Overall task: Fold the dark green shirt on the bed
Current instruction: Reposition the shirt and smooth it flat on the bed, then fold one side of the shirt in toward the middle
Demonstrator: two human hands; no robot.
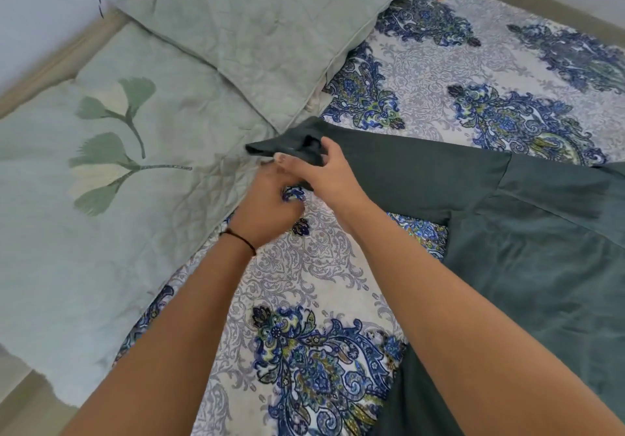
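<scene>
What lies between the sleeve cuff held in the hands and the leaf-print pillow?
Nothing. In the head view the cuff of the dark green shirt reaches the pillow edge.

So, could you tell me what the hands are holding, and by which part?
Both hands, right hand and left hand, grip the dark green shirt at its sleeve cuff.

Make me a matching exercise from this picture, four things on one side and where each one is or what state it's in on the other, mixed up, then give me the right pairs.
Things:
1. dark green shirt
2. sleeve cuff
3. pillows
4. black wristband

Place or state:
A. on the left wrist
B. spread over the right side of the patterned bedsheet
C. lying along the head of the bed, pale green with a leaf print
D. gripped by the right hand, with the left hand just below it

Pairs: 1-B, 2-D, 3-C, 4-A
</scene>
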